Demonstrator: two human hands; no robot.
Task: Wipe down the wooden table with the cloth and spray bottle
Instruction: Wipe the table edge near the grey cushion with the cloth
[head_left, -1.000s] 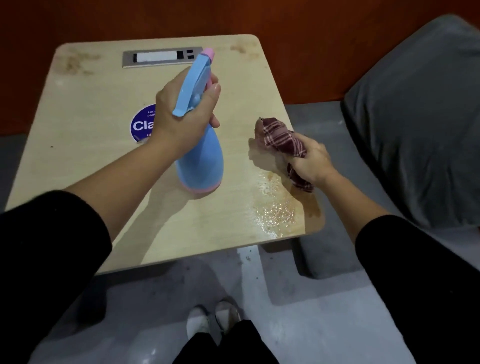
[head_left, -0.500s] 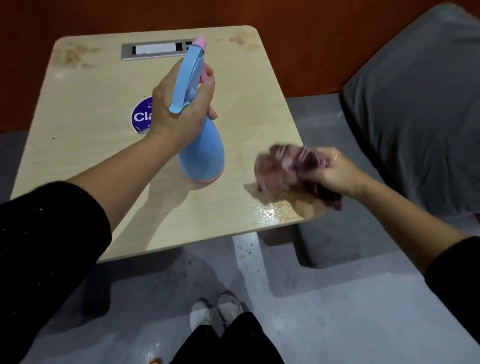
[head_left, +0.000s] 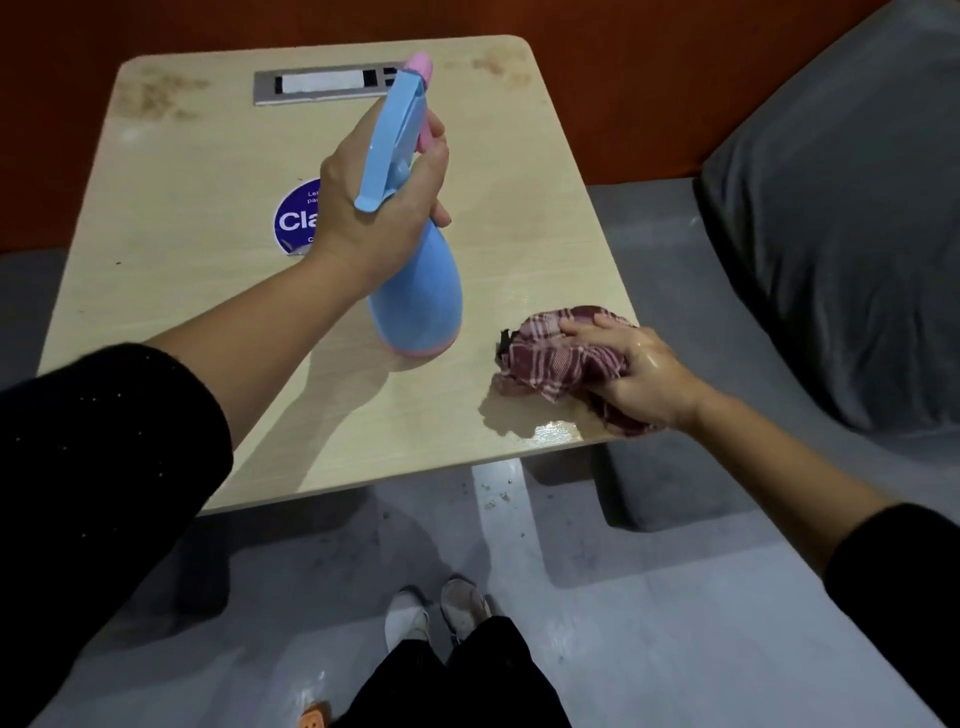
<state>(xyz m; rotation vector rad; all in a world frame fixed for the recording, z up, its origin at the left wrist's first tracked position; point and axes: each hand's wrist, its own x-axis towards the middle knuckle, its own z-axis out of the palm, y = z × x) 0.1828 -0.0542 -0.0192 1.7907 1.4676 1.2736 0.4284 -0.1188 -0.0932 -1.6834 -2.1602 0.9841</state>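
left hand (head_left: 382, 205) wrapped round blue spray bottle (head_left: 415, 291), contents not visible, mid-frame | right hand (head_left: 636, 376) clutching plaid cloth (head_left: 556, 353) on table (head_left: 208, 291), lower right

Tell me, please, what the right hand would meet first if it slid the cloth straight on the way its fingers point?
The right hand points left across the table, its fingers on the cloth. Going straight on, it would probably meet the base of the spray bottle first, though depth is hard to judge.
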